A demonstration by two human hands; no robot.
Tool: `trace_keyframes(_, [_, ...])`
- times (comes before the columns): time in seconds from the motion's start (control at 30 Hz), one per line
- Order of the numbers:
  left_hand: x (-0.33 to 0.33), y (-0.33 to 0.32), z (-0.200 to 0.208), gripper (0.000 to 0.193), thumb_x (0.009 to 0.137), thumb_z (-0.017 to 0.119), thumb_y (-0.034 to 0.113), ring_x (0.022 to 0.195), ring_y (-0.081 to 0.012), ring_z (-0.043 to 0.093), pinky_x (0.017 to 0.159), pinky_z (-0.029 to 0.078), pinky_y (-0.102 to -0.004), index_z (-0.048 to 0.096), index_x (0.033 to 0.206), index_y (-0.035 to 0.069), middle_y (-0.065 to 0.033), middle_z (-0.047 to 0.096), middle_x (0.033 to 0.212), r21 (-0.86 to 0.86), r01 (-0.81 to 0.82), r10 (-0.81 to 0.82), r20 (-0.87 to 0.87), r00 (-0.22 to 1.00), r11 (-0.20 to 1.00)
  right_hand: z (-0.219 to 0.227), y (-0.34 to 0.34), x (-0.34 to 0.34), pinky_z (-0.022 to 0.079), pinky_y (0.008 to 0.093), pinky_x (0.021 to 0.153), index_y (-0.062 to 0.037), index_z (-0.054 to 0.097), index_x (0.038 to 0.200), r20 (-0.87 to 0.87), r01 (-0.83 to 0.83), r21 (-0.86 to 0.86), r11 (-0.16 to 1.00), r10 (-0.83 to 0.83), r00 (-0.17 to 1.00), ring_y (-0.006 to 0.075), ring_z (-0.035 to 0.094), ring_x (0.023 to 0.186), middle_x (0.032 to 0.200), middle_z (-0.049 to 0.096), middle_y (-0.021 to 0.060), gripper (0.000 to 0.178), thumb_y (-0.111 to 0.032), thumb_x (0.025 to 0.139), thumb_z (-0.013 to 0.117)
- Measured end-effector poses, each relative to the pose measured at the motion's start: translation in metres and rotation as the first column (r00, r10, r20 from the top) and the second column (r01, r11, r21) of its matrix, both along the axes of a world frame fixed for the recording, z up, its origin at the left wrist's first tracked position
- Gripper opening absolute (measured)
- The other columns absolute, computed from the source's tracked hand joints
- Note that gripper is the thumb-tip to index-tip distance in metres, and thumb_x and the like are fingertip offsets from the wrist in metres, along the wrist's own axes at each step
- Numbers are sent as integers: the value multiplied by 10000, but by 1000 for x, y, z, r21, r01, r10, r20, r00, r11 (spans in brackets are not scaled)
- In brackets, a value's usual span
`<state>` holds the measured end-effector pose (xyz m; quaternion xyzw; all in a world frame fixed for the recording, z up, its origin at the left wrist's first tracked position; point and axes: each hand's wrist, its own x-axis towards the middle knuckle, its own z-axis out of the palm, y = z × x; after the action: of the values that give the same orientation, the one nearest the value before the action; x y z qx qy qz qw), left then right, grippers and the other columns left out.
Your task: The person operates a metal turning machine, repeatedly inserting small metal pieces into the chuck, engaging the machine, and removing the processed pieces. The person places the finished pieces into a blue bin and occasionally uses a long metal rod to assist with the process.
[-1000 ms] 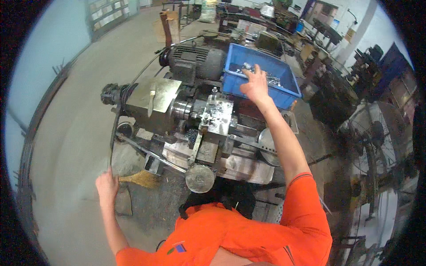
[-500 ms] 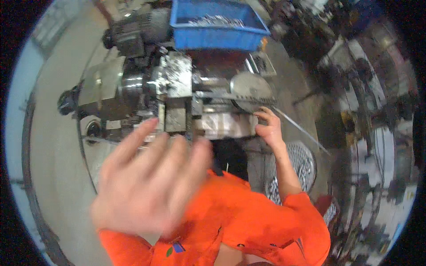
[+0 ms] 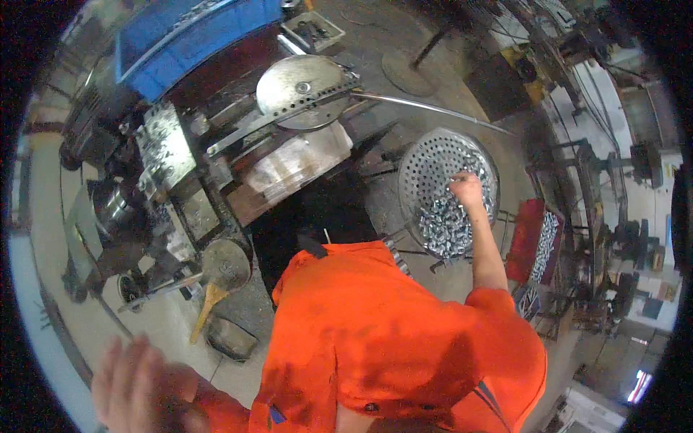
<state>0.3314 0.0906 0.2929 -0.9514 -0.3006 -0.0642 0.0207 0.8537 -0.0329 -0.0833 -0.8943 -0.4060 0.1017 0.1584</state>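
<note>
My right hand (image 3: 468, 190) reaches over a round perforated metal tray (image 3: 422, 162). Its fingers are curled together at the edge of a heap of small shiny metal parts (image 3: 444, 227), and what they hold is too small to make out. At the lower left, my left hand (image 3: 137, 386) is in the air, blurred, fingers stretched out with nothing seen in them. Ahead of me is a machine with a round metal disc (image 3: 303, 83), crossed by a bar with a row of holes (image 3: 289, 112). Nearer to me is a wrapped, shiny block (image 3: 299, 164).
A blue bin (image 3: 195, 54) stands at the far left behind the machine. Right of the tray is a red box (image 3: 527, 238) with more metal parts. A long rod (image 3: 433, 110) sticks out rightward from the machine. A yellow-handled tool (image 3: 208, 314) is at left.
The view has swung right. My right hand has gone from the machine beside the disc to the perforated tray. My left hand has dropped away from the machine to the lower left.
</note>
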Motion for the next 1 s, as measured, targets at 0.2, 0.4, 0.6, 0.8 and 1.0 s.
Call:
trace_keyframes(0.2, [-50,9,-108,314,764,542,-50,797,-260,612,715,461,-336,540,1077,-29,-152,619,932,147,-323,246,388,888,935,-26,-28,39,484,351,733,-96,671,780,82,29,-79,996,-23,996,297,607,806,845,629,148,258,-254,586,610])
trace_keyframes(0.4, [-85,5,-126,326,758,576,-43,741,-195,606,659,470,-301,568,1079,13,-121,636,894,22,-433,404,320,857,901,-26,-16,33,486,346,747,-73,662,775,19,-57,-170,984,61,998,298,610,801,835,635,147,253,-213,570,612])
trace_keyframes(0.6, [-88,4,-137,283,787,568,-8,755,-191,609,685,472,-297,581,1069,10,-128,638,893,2,-542,511,331,793,840,-18,-14,42,475,336,761,-76,666,776,-77,-62,-186,980,48,996,291,595,822,864,634,132,232,-183,583,595])
trace_keyframes(0.8, [-82,5,-141,290,789,573,5,762,-180,606,694,469,-292,576,1080,5,-128,637,888,-113,-539,540,358,762,835,-19,-22,47,459,336,790,-84,664,816,-27,-195,-414,889,202,979,262,577,898,1051,587,116,268,-185,575,604])
trace_keyframes(1.0, [-69,10,-142,295,790,580,11,720,-166,585,683,456,-282,578,1085,18,-119,633,842,-218,-541,582,364,727,812,-44,-34,56,431,311,872,-80,666,872,78,-320,-289,902,356,931,290,524,1024,1142,532,143,334,-142,548,617])
